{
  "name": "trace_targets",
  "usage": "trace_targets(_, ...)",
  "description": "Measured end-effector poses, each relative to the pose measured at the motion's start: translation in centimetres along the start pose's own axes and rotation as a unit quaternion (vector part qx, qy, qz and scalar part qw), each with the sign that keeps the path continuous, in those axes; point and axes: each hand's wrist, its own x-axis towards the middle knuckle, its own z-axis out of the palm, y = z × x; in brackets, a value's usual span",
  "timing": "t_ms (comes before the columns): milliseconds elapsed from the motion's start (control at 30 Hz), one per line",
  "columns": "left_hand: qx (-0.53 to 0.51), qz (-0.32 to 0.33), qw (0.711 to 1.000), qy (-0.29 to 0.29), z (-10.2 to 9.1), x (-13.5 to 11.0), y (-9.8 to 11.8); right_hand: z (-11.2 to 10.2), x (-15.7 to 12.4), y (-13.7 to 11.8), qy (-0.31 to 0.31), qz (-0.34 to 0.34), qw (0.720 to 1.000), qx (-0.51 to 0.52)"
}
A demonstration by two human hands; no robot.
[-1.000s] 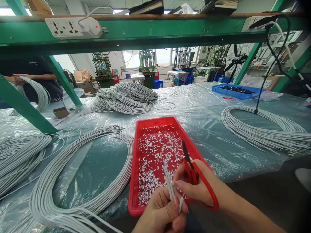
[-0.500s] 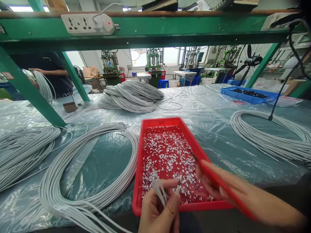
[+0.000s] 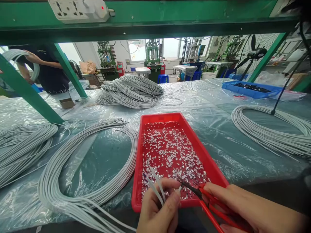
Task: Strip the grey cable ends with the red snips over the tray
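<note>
My left hand is closed on several pale grey cables, near the front of the red tray. One short cable end pokes out between thumb and forefinger; other ends rise behind the fingers. My right hand is wrapped round red-handled pliers with thin dark jaws. The jaw tips are at the pinched cable end; whether they touch it I cannot tell. Beneath both hands, small silvery scraps lie scattered over the tray's bottom.
Coiled cables lie left of the tray, with another coil at the right. Behind is a large cable heap. A blue tray holds dark parts. A green beam crosses above. A person handles cables at the far left.
My right hand has brought the pliers left, from the tray's right side to the cable end at my left fingers. My left hand keeps its grip. The view has tilted slightly down.
</note>
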Motion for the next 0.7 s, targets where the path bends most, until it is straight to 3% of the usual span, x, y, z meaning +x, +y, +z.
trace_targets(167, 0.0, -0.003, 1.0, -0.012, 0.0, 0.1, 0.2, 0.4, -0.2, -0.4, -0.016, 0.003, 1.0, -0.016)
trace_targets(300, -0.006, -0.004, 1.0, -0.02, -0.1, 0.4, 0.2, 0.1, -1.1, 0.8, -0.033, 0.013, 0.999, -0.02)
trace_targets(500, -0.02, -0.021, 0.998, -0.051, -0.3, 0.8, 0.2, -1.1, -2.5, 4.1, -0.14, 0.101, 0.984, -0.049)
trace_targets(700, -0.089, -0.097, 0.985, -0.112, -0.7, 1.1, 1.0, -0.7, -2.9, 4.5, -0.011, 0.145, 0.989, 0.03)
